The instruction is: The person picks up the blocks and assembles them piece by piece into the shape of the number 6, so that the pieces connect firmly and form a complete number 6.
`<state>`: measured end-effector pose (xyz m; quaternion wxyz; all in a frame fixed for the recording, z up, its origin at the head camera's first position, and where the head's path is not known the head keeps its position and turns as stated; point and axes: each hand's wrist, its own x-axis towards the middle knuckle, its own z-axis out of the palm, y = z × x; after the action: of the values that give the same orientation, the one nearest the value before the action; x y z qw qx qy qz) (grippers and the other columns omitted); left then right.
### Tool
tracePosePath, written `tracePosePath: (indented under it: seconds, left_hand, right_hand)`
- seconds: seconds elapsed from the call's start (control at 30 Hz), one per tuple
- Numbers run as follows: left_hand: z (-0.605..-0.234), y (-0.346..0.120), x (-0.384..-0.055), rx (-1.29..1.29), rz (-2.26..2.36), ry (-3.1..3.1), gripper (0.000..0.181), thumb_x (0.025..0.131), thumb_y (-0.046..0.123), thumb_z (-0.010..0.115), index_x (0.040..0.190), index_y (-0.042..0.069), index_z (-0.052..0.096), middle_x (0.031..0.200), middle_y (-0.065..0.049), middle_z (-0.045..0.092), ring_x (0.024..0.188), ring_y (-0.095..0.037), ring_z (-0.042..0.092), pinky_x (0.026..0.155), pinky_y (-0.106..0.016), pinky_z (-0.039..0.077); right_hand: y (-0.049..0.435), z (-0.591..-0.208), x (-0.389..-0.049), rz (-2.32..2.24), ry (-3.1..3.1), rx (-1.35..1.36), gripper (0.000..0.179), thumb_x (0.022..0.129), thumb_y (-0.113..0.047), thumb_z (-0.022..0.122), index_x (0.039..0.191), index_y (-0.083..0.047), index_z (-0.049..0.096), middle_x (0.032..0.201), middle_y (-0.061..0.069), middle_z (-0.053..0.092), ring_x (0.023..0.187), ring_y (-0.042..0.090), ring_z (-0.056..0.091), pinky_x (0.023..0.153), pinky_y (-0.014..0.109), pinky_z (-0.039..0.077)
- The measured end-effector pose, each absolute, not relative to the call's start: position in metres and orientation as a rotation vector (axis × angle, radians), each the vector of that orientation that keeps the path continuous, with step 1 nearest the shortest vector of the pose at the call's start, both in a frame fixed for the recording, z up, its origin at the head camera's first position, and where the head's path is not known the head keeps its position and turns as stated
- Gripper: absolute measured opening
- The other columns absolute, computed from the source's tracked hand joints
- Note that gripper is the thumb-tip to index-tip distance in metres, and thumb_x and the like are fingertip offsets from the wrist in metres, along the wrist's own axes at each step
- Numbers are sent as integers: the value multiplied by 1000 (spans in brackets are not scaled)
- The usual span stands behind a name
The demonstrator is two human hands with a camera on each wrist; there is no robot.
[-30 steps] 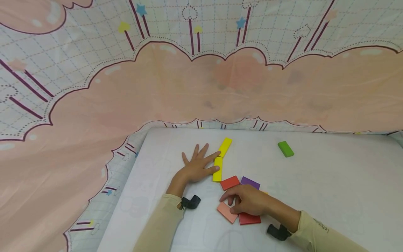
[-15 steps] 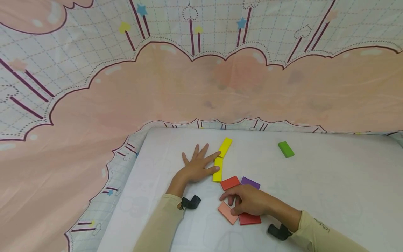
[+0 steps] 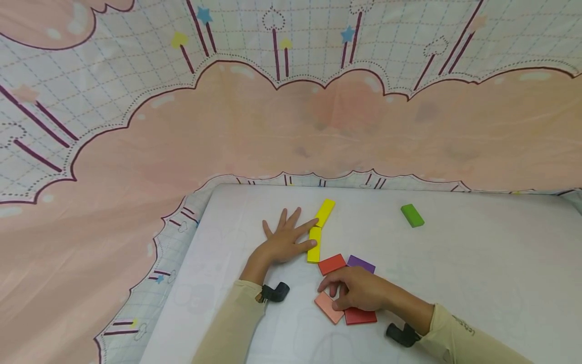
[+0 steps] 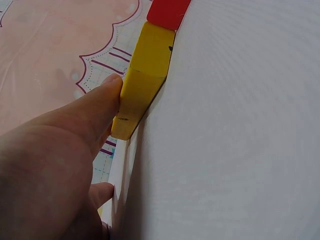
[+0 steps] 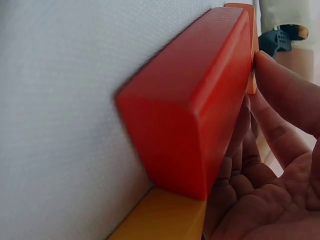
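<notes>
My left hand (image 3: 284, 244) lies with fingers spread beside two yellow blocks (image 3: 314, 253) set end to end. Its thumb touches the nearer yellow block (image 4: 145, 65) in the left wrist view, and its index fingertip reaches the farther one (image 3: 326, 210). My right hand (image 3: 361, 290) bends over a ring of coloured blocks, with thumb and index finger at the salmon-pink block (image 3: 328, 309). Around the ring lie an orange-red block (image 3: 333, 264), a purple block (image 3: 361, 263) and a red block (image 3: 360, 317). An amber block (image 5: 165, 215), touching the red one, is hidden under that hand in the head view.
A green block (image 3: 412, 215) lies apart toward the back right of the white tabletop (image 3: 477, 273). Behind and left of the table hangs a patterned pink-and-white cloth (image 3: 254, 131). Black wrist cameras (image 3: 276, 291) sit on both wrists, near the surface.
The salmon-pink block has shifted very slightly to the right under my right thumb and index finger. Both hands otherwise stay where they are.
</notes>
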<state>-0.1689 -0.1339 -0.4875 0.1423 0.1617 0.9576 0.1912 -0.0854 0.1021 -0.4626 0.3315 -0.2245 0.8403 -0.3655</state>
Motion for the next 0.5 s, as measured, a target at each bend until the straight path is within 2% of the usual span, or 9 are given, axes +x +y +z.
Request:
tracePosePath:
  seconds: [0.5]
  left_hand:
    - [-487, -134, -169, 475, 548, 2768, 64, 98, 65, 51, 157, 50, 31, 175, -1, 2, 159, -37, -13, 110, -80, -18]
  right_hand:
    - [101, -463, -86, -941, 2215, -579, 32, 84, -16, 83, 111, -31, 74, 91, -8, 65, 77, 16, 59, 63, 27, 47]
